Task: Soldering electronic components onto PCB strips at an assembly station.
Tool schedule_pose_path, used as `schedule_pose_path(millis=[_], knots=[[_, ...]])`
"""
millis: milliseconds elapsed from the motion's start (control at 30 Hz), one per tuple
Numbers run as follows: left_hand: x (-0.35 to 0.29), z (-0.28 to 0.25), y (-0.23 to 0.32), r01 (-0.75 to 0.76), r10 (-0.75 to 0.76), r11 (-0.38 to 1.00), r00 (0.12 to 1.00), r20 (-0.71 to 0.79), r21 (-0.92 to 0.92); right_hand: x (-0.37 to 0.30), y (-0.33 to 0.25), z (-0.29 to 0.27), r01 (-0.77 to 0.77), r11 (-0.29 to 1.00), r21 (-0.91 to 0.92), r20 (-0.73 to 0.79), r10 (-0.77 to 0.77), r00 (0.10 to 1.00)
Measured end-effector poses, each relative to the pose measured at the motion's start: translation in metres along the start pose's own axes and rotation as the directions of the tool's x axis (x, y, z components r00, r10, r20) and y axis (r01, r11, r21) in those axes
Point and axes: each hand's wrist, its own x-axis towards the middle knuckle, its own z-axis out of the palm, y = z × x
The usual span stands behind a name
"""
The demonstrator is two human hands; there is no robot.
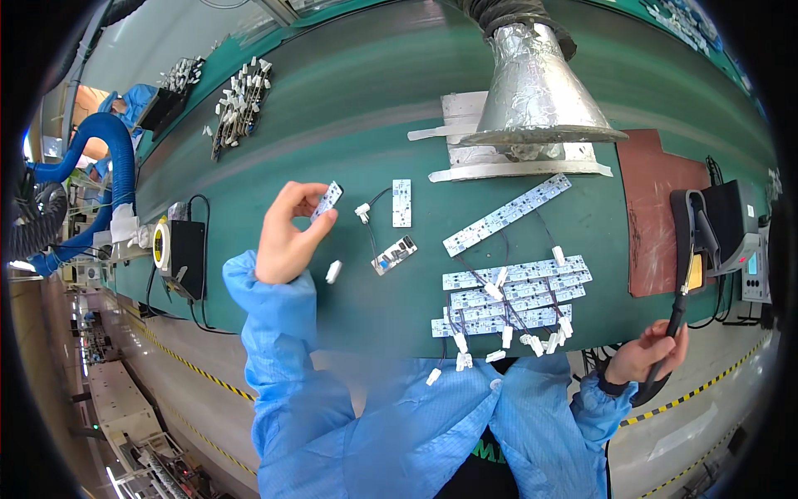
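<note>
Raised over the left part of the green mat, my left hand [287, 237] pinches a small circuit board [327, 201] between thumb and fingers. To its right lie a white circuit board [401, 204] and another small board [394, 255], with a dark wire and a white connector [362, 213] beside them. A loose white connector [333, 272] rests just below the left hand. At the far right, my right hand [644, 358] is closed around a soldering iron [678, 309], whose upper end is at the iron's holder [697, 233]; its tip is hidden.
Long LED-type strip boards [515, 270] with wires and white connectors lie stacked near the front edge; one strip [507, 214] lies slanted behind. A foil-covered fume hood [540, 91] hangs over the back. A brown pad [661, 208], solder station [755, 266] and black box [181, 254] flank the mat.
</note>
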Motion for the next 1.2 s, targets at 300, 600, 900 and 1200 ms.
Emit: schedule_pose_path(millis=[300, 600, 900, 1200], knots=[[0.033, 0.097, 0.073, -0.258, 0.262, 0.965, 0.912, 0.315, -0.054, 0.075, -0.054, 0.064, 0.217, 0.943, 0.252, 0.154, -0.261, 0.953], [0.033, 0.119, 0.043, -0.385, 0.347, 0.915, 0.902, 0.255, 0.118, 0.040, -0.080, 0.175, 0.180, 0.863, 0.473, 0.573, -0.456, 0.681], [0.032, 0.123, 0.039, -0.444, 0.393, 0.878, 0.882, 0.259, 0.180, 0.018, -0.071, 0.179, 0.066, 0.942, 0.330, 0.750, -0.304, 0.588], [0.032, 0.123, 0.040, -0.436, 0.391, 0.884, 0.887, 0.246, 0.170, 0.015, -0.072, 0.180, 0.044, 0.967, 0.251, 0.801, -0.233, 0.552]])
